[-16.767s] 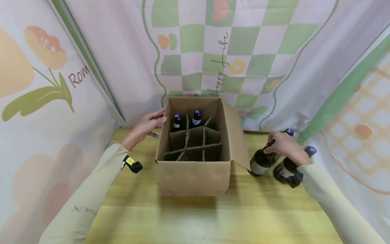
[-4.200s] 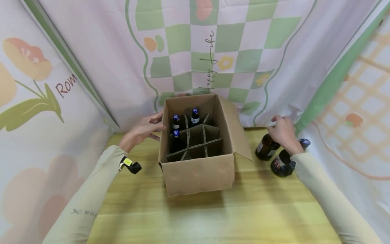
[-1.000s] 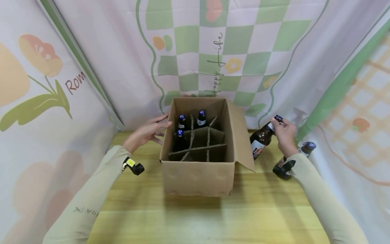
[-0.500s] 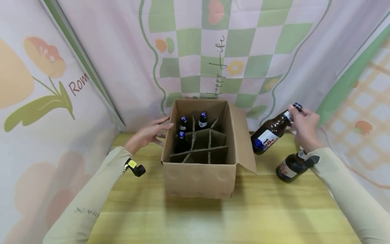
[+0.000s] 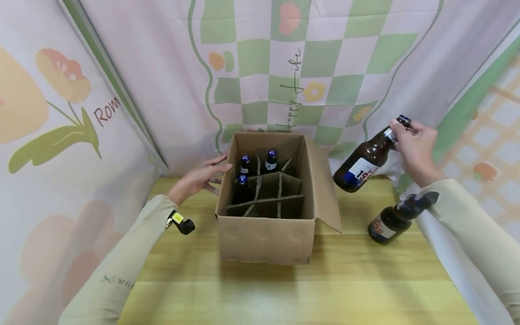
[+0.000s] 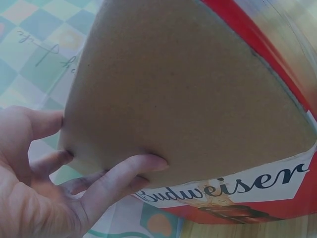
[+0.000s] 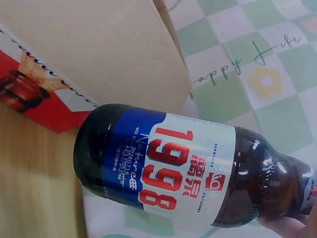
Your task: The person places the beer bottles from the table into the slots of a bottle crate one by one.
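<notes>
My right hand [image 5: 416,146] grips a brown beer bottle [image 5: 363,167] by its neck, tilted in the air right of the box with its base toward the lower left. Its label [image 7: 173,168] reads 1998. My left hand [image 5: 199,180] touches the far left side of an open cardboard box [image 5: 264,239], fingers spread. In the left wrist view, thumb and fingertips meet a plain brown panel [image 6: 168,99]. Three blue-capped bottles stand in the box's left and back compartments, one of them a bottle [image 5: 271,161] at the back.
Another brown bottle [image 5: 386,225] stands on the wooden table [image 5: 260,298], partly hidden by the right wrist's camera. Cardboard dividers [image 5: 280,198] split the box inside. A flap [image 5: 325,189] leans outward on the box's right. Printed curtains [image 5: 341,58] close off the back and sides.
Earlier, a bottle went into the left middle compartment. Over the last second, my right hand has lifted another bottle up and to the right. My left hand stays at the box.
</notes>
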`<state>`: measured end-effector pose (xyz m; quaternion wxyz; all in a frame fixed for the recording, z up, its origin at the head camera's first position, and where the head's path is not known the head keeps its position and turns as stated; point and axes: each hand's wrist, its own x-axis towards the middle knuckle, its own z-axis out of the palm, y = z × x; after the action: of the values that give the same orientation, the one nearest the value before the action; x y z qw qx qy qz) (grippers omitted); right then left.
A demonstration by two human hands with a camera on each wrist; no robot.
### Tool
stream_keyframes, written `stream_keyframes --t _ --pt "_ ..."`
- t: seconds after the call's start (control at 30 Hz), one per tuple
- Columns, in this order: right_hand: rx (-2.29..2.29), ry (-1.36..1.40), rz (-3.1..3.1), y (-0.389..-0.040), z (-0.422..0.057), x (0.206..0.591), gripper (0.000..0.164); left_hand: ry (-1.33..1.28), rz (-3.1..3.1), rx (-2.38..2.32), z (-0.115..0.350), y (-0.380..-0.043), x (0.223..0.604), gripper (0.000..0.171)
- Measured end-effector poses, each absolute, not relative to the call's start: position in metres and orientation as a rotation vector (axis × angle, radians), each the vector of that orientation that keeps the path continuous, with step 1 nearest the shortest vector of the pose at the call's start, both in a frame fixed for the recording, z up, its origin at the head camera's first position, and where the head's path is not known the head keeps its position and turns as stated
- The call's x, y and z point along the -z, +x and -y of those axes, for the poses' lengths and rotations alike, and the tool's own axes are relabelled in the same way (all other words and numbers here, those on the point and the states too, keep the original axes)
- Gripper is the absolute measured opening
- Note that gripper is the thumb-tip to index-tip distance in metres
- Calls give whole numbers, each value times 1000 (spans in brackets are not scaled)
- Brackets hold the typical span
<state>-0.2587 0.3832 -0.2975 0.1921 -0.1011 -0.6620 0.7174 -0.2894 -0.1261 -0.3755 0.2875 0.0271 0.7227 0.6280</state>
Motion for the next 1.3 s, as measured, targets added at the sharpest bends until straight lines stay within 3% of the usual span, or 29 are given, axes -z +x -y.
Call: stream_keyframes --t 0.57,1.3 --pt "-2131 -96 1728 -267 -355 255 12 76 -1931 -1665 126 -288 372 77" --pt "-2173 126 1619 -269 -295 241 25 70 -1954 -1668 125 -288 375 76"
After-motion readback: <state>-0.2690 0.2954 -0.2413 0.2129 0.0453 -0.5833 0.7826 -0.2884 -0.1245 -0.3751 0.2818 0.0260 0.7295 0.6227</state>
